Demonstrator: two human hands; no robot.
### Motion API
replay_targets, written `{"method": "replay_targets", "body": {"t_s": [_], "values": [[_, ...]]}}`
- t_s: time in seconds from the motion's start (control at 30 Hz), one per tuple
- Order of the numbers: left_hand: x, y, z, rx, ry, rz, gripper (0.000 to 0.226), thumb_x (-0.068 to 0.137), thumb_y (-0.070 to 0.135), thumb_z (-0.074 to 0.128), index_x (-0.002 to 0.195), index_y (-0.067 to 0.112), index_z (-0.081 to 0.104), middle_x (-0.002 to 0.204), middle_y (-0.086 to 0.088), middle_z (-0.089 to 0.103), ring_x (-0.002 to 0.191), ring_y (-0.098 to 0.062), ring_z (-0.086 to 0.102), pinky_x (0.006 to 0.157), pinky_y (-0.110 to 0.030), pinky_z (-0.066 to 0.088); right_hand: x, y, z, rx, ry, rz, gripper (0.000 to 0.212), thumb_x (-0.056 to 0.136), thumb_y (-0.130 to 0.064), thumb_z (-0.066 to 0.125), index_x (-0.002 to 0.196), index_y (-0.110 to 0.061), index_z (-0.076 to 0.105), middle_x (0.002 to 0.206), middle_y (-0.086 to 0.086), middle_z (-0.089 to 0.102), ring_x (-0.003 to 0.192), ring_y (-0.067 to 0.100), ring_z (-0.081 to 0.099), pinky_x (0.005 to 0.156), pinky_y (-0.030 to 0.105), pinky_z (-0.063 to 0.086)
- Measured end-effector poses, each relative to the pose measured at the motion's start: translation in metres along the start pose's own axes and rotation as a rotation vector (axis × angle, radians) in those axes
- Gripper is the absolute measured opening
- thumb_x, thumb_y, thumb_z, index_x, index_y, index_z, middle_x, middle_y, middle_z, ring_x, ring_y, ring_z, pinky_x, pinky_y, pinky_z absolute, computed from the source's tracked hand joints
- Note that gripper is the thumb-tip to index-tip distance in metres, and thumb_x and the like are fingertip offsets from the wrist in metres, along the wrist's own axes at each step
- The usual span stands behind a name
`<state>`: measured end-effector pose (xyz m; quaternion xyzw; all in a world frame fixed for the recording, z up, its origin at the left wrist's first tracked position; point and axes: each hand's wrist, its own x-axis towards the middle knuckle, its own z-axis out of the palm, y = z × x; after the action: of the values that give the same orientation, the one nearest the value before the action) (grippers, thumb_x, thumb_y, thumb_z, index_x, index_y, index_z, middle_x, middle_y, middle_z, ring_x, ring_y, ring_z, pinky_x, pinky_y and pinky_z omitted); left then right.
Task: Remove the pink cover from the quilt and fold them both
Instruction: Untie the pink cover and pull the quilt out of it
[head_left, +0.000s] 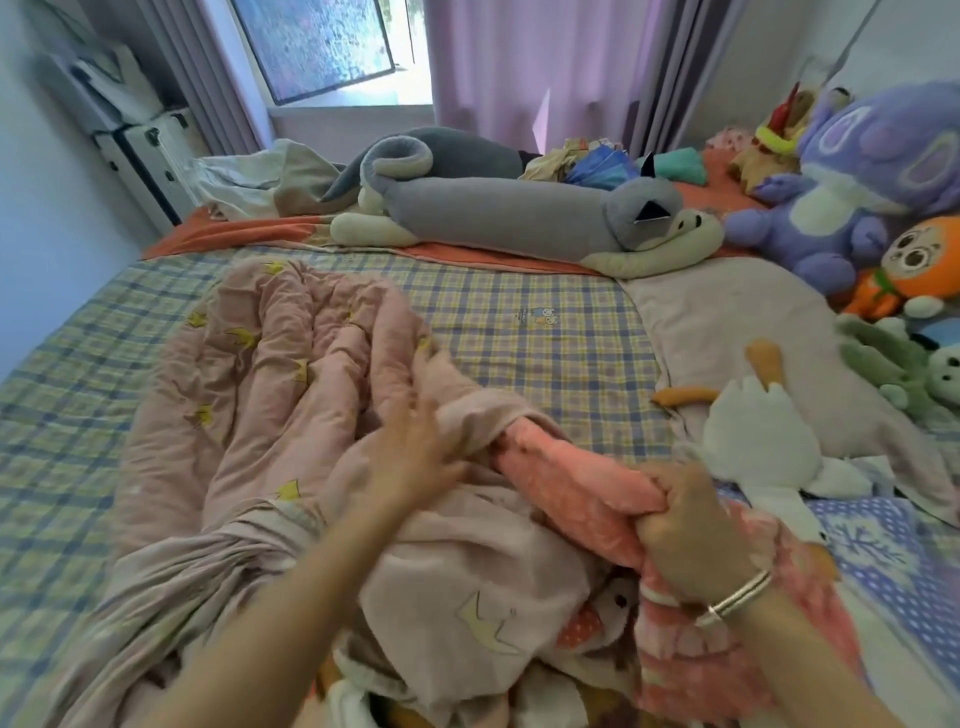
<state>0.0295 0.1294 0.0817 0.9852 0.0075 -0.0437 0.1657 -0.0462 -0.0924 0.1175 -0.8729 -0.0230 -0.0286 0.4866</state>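
The pale pink cover (249, 374) with yellow crown prints lies bunched along the checked bed sheet, from the middle of the bed down to the near edge. A coral-pink spotted quilt (561, 467) sticks out of the cover's opening at centre right. My right hand (685, 530), with bangles on the wrist, grips the quilt's end in a fist. My left hand (415, 457) is blurred; its fingers lie spread on the cover's edge just left of the opening.
The checked sheet (545, 332) covers the bed. A long grey plush cat (509, 213) lies across the far side. Purple, orange and green plush toys (841, 208) crowd the right. A white plush goose (753, 447) lies beside my right hand. Clothes are piled by the window.
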Motion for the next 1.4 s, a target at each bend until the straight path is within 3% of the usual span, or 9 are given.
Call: {"method": "replay_targets", "body": {"t_s": [0.1,0.27,0.37,0.5,0.6,0.7,0.97,1.2,1.4], "values": [[-0.034,0.046,0.063,-0.431,-0.306,-0.262,0.057,0.09,0.038,0.054,0.125,-0.005,0.047,0.125,-0.022,0.054,0.116,-0.034,0.052,0.091,-0.034,0.042,0.004,-0.002,0.006,0.238,-0.029,0.057,0.024,0.046,-0.002,0.04,0.054,0.009,0.06,0.046,0.01,0.052,0.054,0.012,0.048,0.049,0.026,0.039],[-0.03,0.061,0.091,-0.65,-0.483,-0.466,0.111,0.074,0.049,0.057,0.144,-0.001,-0.013,0.139,-0.024,0.042,0.123,-0.036,0.047,0.099,-0.036,0.042,-0.012,-0.002,-0.008,0.689,-0.093,0.316,0.022,0.06,0.002,0.051,0.044,0.0,0.065,0.052,-0.002,0.064,0.071,0.014,0.064,0.053,0.011,0.05],[-0.019,0.06,0.092,-0.518,-0.36,-0.418,0.046,0.09,0.02,0.05,0.129,-0.003,0.04,0.125,-0.022,0.056,0.117,-0.035,0.052,0.093,-0.036,0.043,-0.01,0.009,-0.012,0.864,-0.076,0.446,0.028,0.033,-0.024,0.088,0.045,-0.007,0.071,0.06,0.001,0.071,0.06,0.004,0.067,0.055,0.012,0.052],[-0.01,0.053,0.086,-0.97,-0.164,-0.656,0.023,0.093,0.006,0.04,0.098,-0.002,0.061,0.087,-0.016,0.06,0.089,-0.029,0.057,0.083,-0.043,0.048,-0.004,0.045,-0.015,0.393,-0.35,0.556,0.034,0.09,-0.005,0.052,0.115,0.019,0.052,0.128,0.033,0.048,0.036,-0.006,0.052,0.065,0.012,0.046],[0.011,0.052,0.055,-1.482,-0.097,-0.752,0.029,0.1,0.011,0.032,0.123,0.012,0.049,0.082,-0.001,0.051,0.071,-0.015,0.05,0.071,-0.032,0.047,-0.006,0.079,-0.012,-0.259,-0.33,0.639,0.022,0.098,-0.016,0.036,0.096,-0.01,0.056,0.123,0.02,0.058,0.089,0.015,0.063,0.073,0.026,0.04],[0.021,0.066,0.024,-1.631,-0.082,-0.683,0.034,0.102,0.009,0.028,0.128,-0.001,0.046,0.105,-0.009,0.059,0.1,-0.029,0.054,0.096,-0.035,0.04,-0.005,0.085,-0.003,-0.843,-0.272,0.443,0.035,0.094,-0.022,0.038,0.128,-0.014,0.035,0.132,0.01,0.05,0.121,0.024,0.048,0.094,0.03,0.038],[0.012,0.08,-0.02,-1.729,-0.134,-0.42,0.026,0.075,0.029,0.052,0.079,0.003,0.055,0.07,-0.011,0.045,0.057,-0.019,0.051,0.056,-0.027,0.047,0.035,0.036,0.067,-0.716,-0.29,0.245,0.044,0.088,-0.026,0.05,0.126,-0.009,0.036,0.127,0.015,0.051,0.115,0.032,0.051,0.088,0.037,0.042],[0.042,0.028,-0.046,-1.849,0.136,-0.412,0.031,0.1,0.021,0.037,0.073,0.011,0.051,0.074,-0.007,0.057,0.072,-0.015,0.054,0.073,-0.027,0.047,-0.004,-0.001,0.035,-0.546,0.053,-0.485,0.017,0.068,-0.014,0.041,0.052,-0.017,0.047,0.042,-0.002,0.046,0.036,0.014,0.042,0.044,0.02,0.023],[0.068,-0.051,-0.07,-1.072,0.367,-0.414,0.03,0.095,0.021,0.052,0.114,-0.001,0.058,0.117,-0.02,0.06,0.107,-0.028,0.056,0.092,-0.035,0.043,-0.039,-0.009,-0.036,-0.214,0.271,-0.659,0.016,0.075,-0.007,0.048,0.063,-0.015,0.055,0.056,-0.008,0.038,0.053,-0.003,0.029,0.052,0.004,0.027]]}}
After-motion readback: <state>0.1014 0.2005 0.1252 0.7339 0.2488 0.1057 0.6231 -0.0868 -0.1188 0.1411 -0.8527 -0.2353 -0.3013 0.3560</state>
